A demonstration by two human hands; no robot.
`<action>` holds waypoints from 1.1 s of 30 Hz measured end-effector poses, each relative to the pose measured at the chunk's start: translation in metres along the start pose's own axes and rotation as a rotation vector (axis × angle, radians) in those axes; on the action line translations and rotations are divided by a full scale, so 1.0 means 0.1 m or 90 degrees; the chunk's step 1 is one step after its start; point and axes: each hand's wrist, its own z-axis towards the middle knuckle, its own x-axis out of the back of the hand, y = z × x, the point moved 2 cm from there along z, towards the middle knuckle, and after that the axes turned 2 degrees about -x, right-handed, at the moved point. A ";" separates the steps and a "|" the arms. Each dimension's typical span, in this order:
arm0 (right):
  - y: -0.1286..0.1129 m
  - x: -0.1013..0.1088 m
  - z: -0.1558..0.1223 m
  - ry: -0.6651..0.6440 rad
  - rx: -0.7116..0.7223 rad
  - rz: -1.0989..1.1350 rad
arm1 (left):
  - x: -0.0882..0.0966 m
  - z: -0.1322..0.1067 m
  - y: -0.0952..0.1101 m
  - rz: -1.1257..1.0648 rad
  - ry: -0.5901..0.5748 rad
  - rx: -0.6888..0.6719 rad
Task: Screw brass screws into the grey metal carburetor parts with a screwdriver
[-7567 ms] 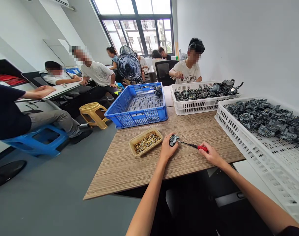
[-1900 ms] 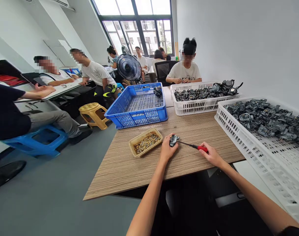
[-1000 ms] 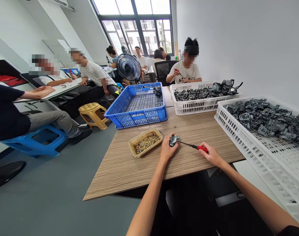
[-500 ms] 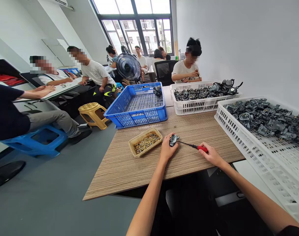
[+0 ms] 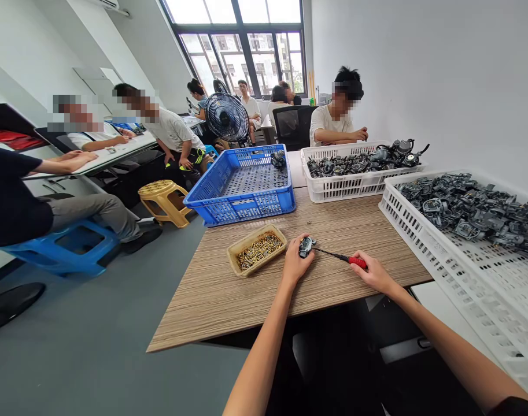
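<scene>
My left hand [image 5: 296, 260] is closed around a small grey metal carburetor body [image 5: 306, 247] over the wood-grain table [image 5: 229, 306]. In my right hand [image 5: 373, 271] is a screwdriver [image 5: 358, 262] with a red and black handle, held level with its dark shaft pointing left. The tip reaches the right side of the carburetor body; whether it sits in a screw is too small to tell. Just left of my left hand stands a beige tray [image 5: 235, 263] of small brass-coloured parts.
Behind the tray is a blue crate [image 5: 242, 207] with a dark part inside. A white crate [image 5: 346, 190] of carburetors stands at the back, and a larger white crate [image 5: 437, 254] of grey metal parts at right. Across the table sits a co-worker [image 5: 333, 124]; others sit left.
My hands, the carburetor body and the screwdriver look the same. The co-worker across the table has shifted right, and a person at left leans further forward.
</scene>
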 end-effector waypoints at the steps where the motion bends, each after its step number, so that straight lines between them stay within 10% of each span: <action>1: 0.00 0.00 0.00 -0.001 0.000 0.000 | 0.00 0.00 0.00 0.002 -0.001 -0.001; 33: -0.01 0.01 0.01 -0.002 0.025 0.011 | 0.01 0.00 0.02 0.011 0.002 -0.011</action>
